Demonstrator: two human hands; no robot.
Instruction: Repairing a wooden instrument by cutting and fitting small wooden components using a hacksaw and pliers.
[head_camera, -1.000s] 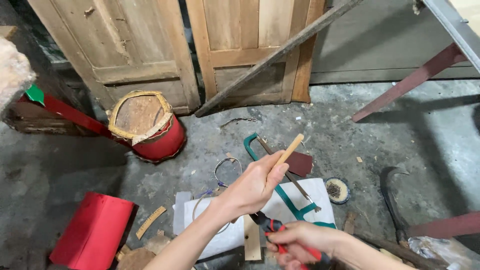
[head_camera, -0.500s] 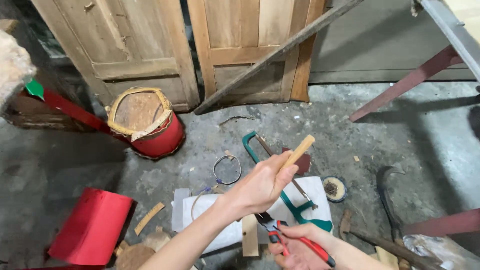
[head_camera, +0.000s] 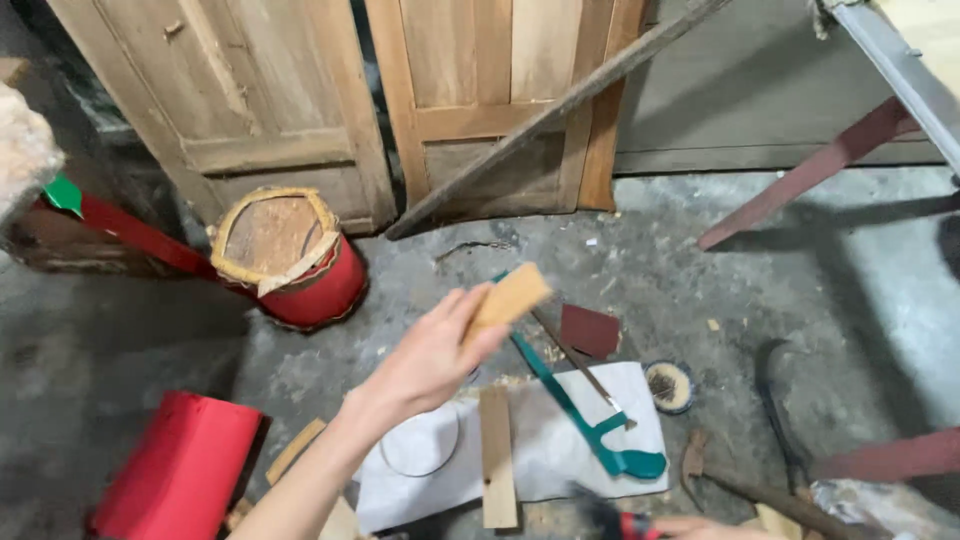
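Note:
My left hand (head_camera: 425, 365) is raised over the floor, its fingers closed on a small flat wooden piece (head_camera: 510, 297) that sticks out up and to the right. Only the fingers of my right hand (head_camera: 700, 526) show at the bottom edge, around red-handled pliers (head_camera: 622, 520) with a dark tip. Below my hands a white sheet (head_camera: 570, 455) lies on the floor. On it rest a wooden slat (head_camera: 497, 455), a wire ring (head_camera: 420, 442) and a teal hacksaw (head_camera: 590, 425).
A red drum (head_camera: 295, 260) with a wooden top stands at the left before wooden doors (head_camera: 250, 110). A red container (head_camera: 180, 470) lies at the lower left. A dark red square (head_camera: 590, 330) and a round brush (head_camera: 668, 386) lie beside the sheet. Red metal legs (head_camera: 800, 185) cross on the right.
My left hand has lifted the wooden piece higher and nearer the camera. My right hand with the pliers has sunk to the bottom edge, mostly out of view.

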